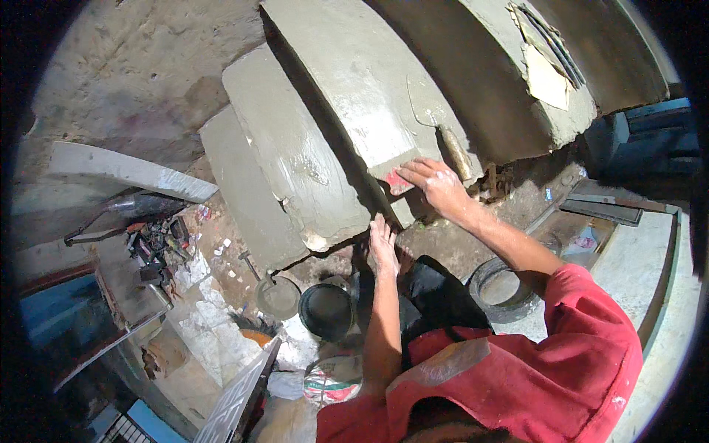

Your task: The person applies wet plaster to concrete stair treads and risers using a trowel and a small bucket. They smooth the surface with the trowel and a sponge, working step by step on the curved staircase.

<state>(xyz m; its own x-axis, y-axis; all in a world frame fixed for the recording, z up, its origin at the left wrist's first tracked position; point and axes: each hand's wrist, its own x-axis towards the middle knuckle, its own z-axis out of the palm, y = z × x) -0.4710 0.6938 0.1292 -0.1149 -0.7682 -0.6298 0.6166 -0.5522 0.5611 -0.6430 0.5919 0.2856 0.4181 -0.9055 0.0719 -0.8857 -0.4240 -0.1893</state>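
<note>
My right hand is closed on a small flat red-and-white pad, its kind not plain, pressed on the end of a wet grey cement step. Just below, my left hand has its fingers stretched out at the step's front end, with nothing visible in it. Right of the pad lies a trowel with a cement-smeared handle. Its blade rests on the step and blends with the grey. Dark gaps separate this step from those on either side.
A lower smoothed step lies to the left. Folded papers rest on a step at right. On the floor are a black bucket, a round pan, a tyre, a printed sack and a pile of tools.
</note>
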